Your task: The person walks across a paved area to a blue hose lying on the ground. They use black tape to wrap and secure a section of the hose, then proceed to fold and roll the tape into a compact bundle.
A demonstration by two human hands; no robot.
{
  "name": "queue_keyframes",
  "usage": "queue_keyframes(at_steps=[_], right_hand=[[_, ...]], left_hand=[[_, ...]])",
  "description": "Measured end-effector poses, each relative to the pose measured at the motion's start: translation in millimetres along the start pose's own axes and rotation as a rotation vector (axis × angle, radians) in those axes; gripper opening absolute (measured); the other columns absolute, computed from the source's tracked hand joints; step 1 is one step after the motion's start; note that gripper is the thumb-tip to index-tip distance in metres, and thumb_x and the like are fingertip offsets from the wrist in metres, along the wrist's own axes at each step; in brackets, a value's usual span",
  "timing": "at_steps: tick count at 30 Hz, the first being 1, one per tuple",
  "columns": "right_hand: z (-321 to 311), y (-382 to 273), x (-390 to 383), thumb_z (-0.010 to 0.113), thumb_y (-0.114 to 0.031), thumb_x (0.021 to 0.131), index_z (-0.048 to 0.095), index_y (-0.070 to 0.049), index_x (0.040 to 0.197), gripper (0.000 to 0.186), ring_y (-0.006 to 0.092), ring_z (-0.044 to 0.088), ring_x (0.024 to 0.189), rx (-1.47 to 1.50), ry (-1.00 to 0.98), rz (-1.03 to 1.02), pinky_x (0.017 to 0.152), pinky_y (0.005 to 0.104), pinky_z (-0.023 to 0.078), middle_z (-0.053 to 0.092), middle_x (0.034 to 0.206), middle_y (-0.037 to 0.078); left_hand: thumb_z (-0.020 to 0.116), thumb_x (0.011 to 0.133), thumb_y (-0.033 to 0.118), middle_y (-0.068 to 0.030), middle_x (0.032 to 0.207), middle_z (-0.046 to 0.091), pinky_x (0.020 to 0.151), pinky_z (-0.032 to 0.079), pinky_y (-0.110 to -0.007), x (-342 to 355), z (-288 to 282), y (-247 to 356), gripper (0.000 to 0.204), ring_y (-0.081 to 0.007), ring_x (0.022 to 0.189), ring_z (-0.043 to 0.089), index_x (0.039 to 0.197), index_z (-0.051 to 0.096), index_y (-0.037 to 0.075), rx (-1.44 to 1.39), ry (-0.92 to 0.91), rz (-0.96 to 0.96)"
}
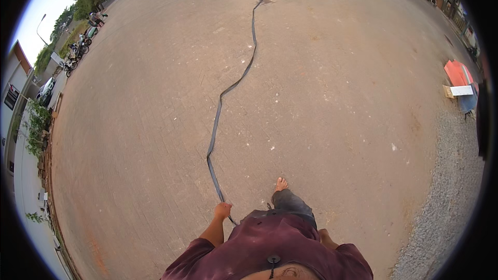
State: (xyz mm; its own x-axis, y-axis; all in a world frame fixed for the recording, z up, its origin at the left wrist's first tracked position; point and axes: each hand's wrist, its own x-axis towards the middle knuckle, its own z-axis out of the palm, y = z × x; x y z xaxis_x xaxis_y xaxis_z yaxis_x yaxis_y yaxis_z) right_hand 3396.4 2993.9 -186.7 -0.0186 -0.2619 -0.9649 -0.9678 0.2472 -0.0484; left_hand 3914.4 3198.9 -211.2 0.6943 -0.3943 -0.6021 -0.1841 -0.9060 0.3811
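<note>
Left hand (223,209): closed around a long, flat dark strip (213,175), hose or strap not determinable; a short length shows below the grip, beside the shirt (290,238). Right forearm (327,239): partly visible; its hand is hidden, so its state cannot be told. The strip runs forward over the paved ground (337,98) in loose bends, presumably because 1 hand lifts the near part and the rest lies slack. Farther out, it meets 1 dark patch (267,0) and curves left.
</note>
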Motion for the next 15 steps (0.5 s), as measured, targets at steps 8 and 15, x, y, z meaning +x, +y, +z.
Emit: queue_keyframes(at_steps=[8, 15], right_hand=[[-400, -392, 62, 0.074, -0.024, 0.092, 0.070, -0.002, 0.106, 0.027, 0.0192, 0.070, 0.071, 0.355, 0.913, -0.788, 0.069, 0.0360, 0.056, 0.073, 0.082, 0.012], [-534, -559, 120, 0.073, -0.019, 0.093, 0.070, -0.002, 0.107, 0.023, 0.0193, 0.070, 0.070, 0.524, 0.852, -0.693, 0.065, 0.0351, 0.057, 0.072, 0.080, 0.012]], left_hand=[[0.073, 0.081, 0.047, -0.0114, 0.080, 0.076, 0.069, 0.057, -0.039, 135, -1, 173, 0.041, -0.0249, 0.076, 0.075, 0.100, 0.077, 0.011, 0.117, -0.378, 0.177], [0.071, 0.086, 0.045, -0.0154, 0.085, 0.076, 0.077, 0.058, -0.042, 351, -98, 391, 0.040, -0.0304, 0.084, 0.075, 0.090, 0.074, 0.005, 0.204, -0.413, -0.063]])
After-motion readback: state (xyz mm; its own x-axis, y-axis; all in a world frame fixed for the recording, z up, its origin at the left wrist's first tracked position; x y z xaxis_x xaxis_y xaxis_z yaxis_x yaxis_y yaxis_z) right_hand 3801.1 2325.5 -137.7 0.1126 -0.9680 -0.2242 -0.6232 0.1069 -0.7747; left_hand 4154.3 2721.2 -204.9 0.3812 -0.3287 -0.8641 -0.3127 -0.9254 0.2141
